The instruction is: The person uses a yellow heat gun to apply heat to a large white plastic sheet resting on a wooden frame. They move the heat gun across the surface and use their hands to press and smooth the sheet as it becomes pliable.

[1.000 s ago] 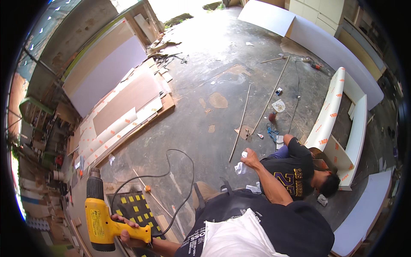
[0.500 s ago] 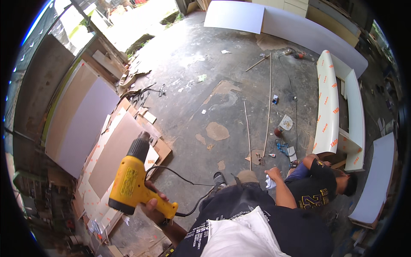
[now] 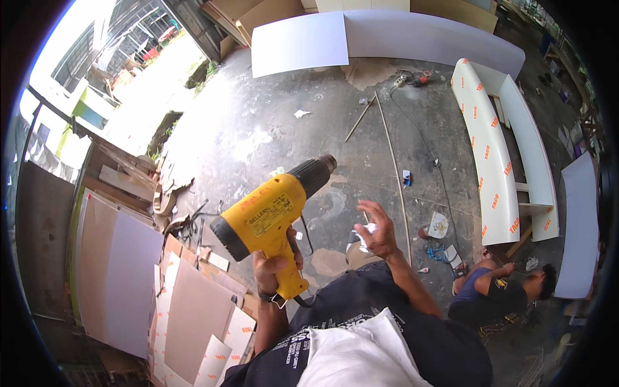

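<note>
My left hand (image 3: 269, 271) grips the handle of a yellow and black heat gun (image 3: 269, 208), its fingers wrapped round the grip. The metal nozzle points up and to the right, and a cord leaves the base of the handle. In front of my body, my right hand (image 3: 379, 233) is raised near the nozzle but apart from it. Some fingers are half spread, while a crumpled white cloth or paper (image 3: 365, 237) is tucked in the palm.
A person (image 3: 503, 293) crouches at the right beside a long curved white cabinet (image 3: 493, 161). White panels (image 3: 300, 45) stand at the back. Boards (image 3: 193, 322) lie stacked at the left. Thin sticks (image 3: 394, 151), an orange-tipped power tool (image 3: 419, 82) and scraps lie on the concrete floor.
The heat gun has moved right and up with my left hand, its nozzle tilting further right. My right hand has come left and up with the white cloth or paper. The view has shifted.
</note>
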Demonstrator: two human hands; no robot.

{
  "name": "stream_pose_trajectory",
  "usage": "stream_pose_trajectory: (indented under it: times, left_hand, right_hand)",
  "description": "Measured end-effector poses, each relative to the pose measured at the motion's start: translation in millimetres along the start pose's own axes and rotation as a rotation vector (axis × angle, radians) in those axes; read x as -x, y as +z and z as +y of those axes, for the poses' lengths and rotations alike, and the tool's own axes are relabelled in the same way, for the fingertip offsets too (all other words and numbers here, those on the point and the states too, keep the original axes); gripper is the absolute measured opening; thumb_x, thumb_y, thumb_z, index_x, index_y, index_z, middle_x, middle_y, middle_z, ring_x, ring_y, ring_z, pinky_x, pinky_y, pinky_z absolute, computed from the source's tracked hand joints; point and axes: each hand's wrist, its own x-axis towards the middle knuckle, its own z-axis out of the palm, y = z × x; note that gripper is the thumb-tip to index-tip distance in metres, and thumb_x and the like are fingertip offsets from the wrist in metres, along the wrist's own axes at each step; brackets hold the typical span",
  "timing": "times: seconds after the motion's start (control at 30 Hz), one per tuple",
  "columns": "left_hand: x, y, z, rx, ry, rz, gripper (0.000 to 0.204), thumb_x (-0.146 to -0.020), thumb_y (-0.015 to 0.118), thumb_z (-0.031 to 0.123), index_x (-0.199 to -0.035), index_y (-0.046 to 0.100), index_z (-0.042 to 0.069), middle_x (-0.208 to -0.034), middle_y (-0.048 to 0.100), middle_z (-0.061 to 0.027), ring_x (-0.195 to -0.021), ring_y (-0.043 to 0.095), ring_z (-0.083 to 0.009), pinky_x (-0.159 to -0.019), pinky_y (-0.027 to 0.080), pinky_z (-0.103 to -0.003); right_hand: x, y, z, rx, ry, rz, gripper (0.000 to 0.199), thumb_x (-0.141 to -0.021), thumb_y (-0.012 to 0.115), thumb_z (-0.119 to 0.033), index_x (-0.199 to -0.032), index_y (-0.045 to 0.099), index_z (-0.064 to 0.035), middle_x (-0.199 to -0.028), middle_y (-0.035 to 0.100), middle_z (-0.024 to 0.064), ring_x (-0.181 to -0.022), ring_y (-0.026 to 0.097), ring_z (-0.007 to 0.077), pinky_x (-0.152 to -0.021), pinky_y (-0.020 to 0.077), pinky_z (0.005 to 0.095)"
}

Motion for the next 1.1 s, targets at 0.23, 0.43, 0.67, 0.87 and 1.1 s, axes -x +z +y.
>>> stream_pose_trajectory:
  times: [0.23,0.43,0.67,0.87,1.1]
  left_hand:
    - [-214,7,1,0.345,-0.153,-0.121,0.075,-0.06,0.071,0.025,-0.122,0.052,-0.011,-0.109,0.059,-0.0217,-0.064,0.061,-0.0226,-0.046,0.048,-0.029]
    - [-395,-29,-35,0.369,-0.241,-0.294,0.078,-0.059,0.073,0.029,-0.124,0.053,-0.01,-0.107,0.06,-0.0267,-0.08,0.064,-0.0318,-0.053,0.052,-0.032]
    - [-657,-77,-75,0.349,-0.473,-0.386,0.072,-0.065,0.075,0.028,-0.124,0.056,-0.008,-0.112,0.063,-0.022,-0.095,0.063,-0.0503,-0.057,0.058,-0.046]
    - [-888,-38,-52,0.291,-0.532,-0.387,0.082,-0.069,0.075,0.035,-0.133,0.048,-0.009,-0.112,0.061,-0.0271,-0.069,0.069,-0.0273,-0.046,0.056,-0.032]
    - [-1109,-4,-136,0.052,-0.28,-0.212,0.06,-0.083,0.071,0.022,-0.134,0.047,0.0,-0.109,0.059,-0.0127,-0.072,0.064,-0.0181,-0.054,0.053,-0.028]
  right_hand:
    - [-261,57,-10,-0.168,-0.375,-0.296,0.046,-0.084,0.072,-0.024,-0.124,0.061,-0.0051,-0.123,0.063,0.0188,-0.105,0.064,0.0361,-0.085,0.0502,0.044]
    - [-430,55,84,-0.054,-0.402,-0.438,0.036,-0.082,0.079,-0.033,-0.107,0.071,-0.0084,-0.102,0.069,0.0107,-0.096,0.065,0.0301,-0.087,0.049,0.0435]
    - [-593,40,270,0.633,-0.488,-0.037,0.036,-0.084,0.078,-0.04,-0.101,0.072,-0.0085,-0.09,0.069,0.0069,-0.085,0.067,0.0282,-0.073,0.0508,0.0405]
    - [-724,-85,317,0.589,0.478,-0.006,0.054,-0.088,0.065,-0.058,-0.099,0.078,-0.0066,-0.088,0.073,0.0176,-0.081,0.071,0.0376,-0.073,0.0528,0.0449]
    - [-814,-172,507,0.525,0.99,0.193,0.031,-0.093,0.062,-0.027,-0.117,0.07,-0.0089,-0.092,0.073,0.0168,-0.089,0.07,0.0343,-0.076,0.0515,0.0435]
